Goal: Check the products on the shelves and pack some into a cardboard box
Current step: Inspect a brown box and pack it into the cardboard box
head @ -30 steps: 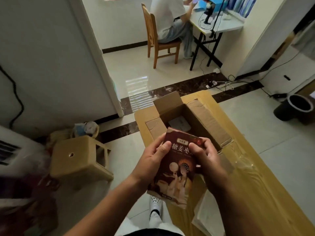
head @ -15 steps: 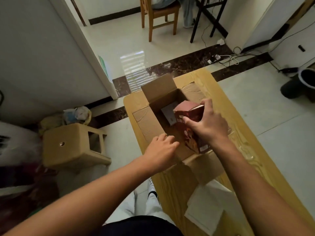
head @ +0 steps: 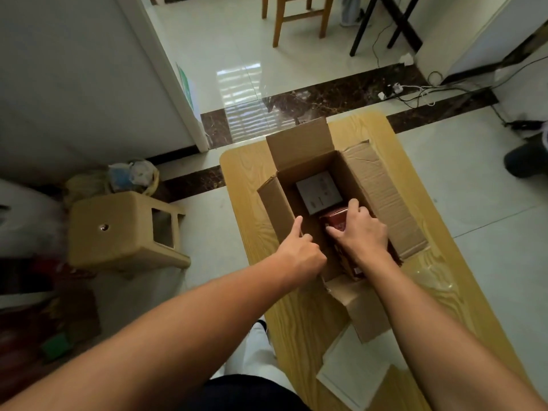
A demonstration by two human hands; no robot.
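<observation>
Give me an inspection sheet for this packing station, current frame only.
Surface: wooden table, box and papers on it.
Job's things: cardboard box open, flaps out; white carton lying inside at the far end; red product box inside, nearer.
Clutter: white papers at the table's near edge; plastic stool and bag on the floor, left.
Grippers: right hand grips the red product box; left hand against the box's left wall, grip unclear.
Cables: power strip and leads on the floor beyond the table.
Surroundings: wooden chair in the far room; dark bin at right.
</observation>
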